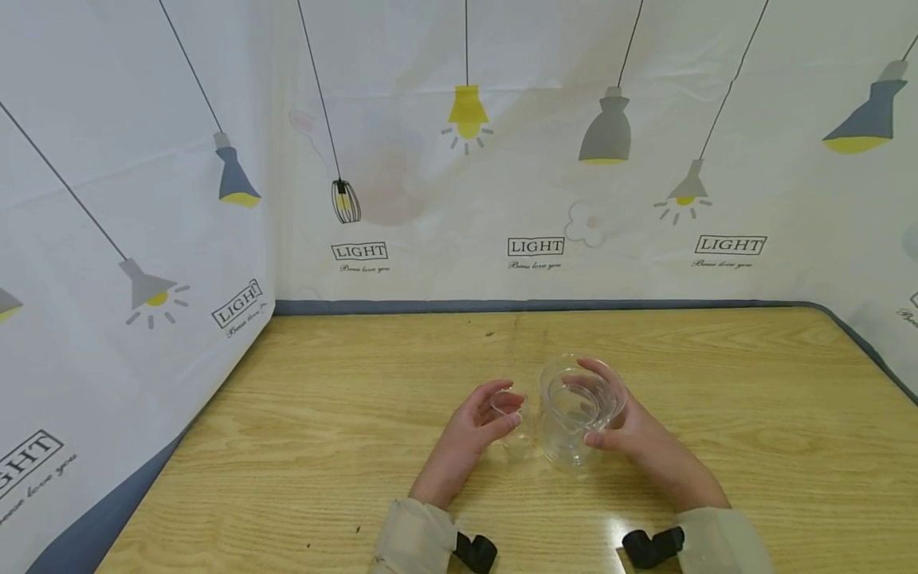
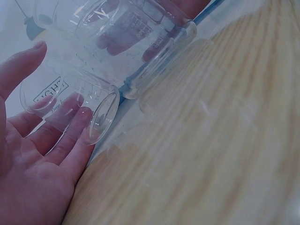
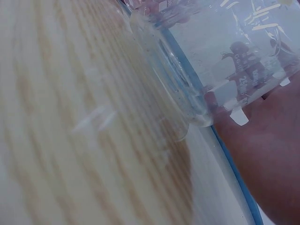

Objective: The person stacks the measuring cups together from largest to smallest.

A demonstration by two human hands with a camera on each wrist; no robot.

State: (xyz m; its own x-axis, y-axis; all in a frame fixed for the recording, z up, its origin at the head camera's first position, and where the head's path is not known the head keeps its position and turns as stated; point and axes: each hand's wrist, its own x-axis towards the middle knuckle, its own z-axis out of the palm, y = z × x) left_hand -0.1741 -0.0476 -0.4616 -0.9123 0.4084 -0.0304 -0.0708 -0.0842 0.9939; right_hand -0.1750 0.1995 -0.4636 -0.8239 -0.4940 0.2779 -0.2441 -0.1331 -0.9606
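Note:
A large clear beaker [image 1: 551, 434] with printed markings stands on the wooden table, right of a smaller clear beaker [image 1: 511, 448]. My right hand [image 1: 622, 418] grips the large beaker from its right side, thumb on the near wall, fingers round the far wall. Several ring outlines show inside its rim; whether another vessel sits in it, I cannot tell. Around the small beaker, my left hand [image 1: 482, 418] is spread loosely. In the left wrist view its fingers [image 2: 65, 136] lie behind the small beaker [image 2: 101, 117], while the thumb stands apart from the glass.
The wooden table [image 1: 323, 446] extends around both beakers. A white cloth [image 1: 430, 199] printed with lamps hangs behind it and along the left side, with a blue-grey edge strip [image 1: 402, 307]. Black wrist cameras [image 1: 476, 552] sit on both sleeves.

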